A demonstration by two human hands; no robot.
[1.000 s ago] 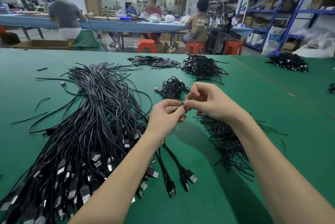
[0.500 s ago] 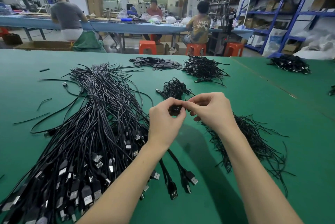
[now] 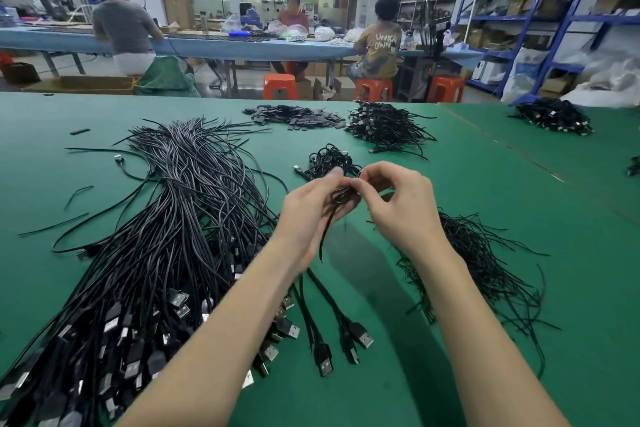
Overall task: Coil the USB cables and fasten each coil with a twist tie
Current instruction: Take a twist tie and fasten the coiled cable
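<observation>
My left hand (image 3: 311, 212) grips a small coil of black USB cable (image 3: 341, 196) above the green table (image 3: 485, 184). My right hand (image 3: 398, 205) pinches a thin black twist tie at the top of that coil; one tie end hangs down below the left hand. A big heap of uncoiled black USB cables (image 3: 166, 236) lies to the left, plugs toward me. Loose twist ties (image 3: 485, 271) are piled on the right. A few tied coils (image 3: 329, 160) lie just beyond my hands.
Further back sit a pile of flat dark pieces (image 3: 294, 115) and another cable heap (image 3: 388, 127); a third heap (image 3: 554, 117) is at the far right. Three plugs (image 3: 343, 340) lie near my left forearm. People work at a blue bench behind.
Both hands have risen and moved away from me, toward the tied coils. The coil now shows between the fingers, and the right hand works the tie at its top.
</observation>
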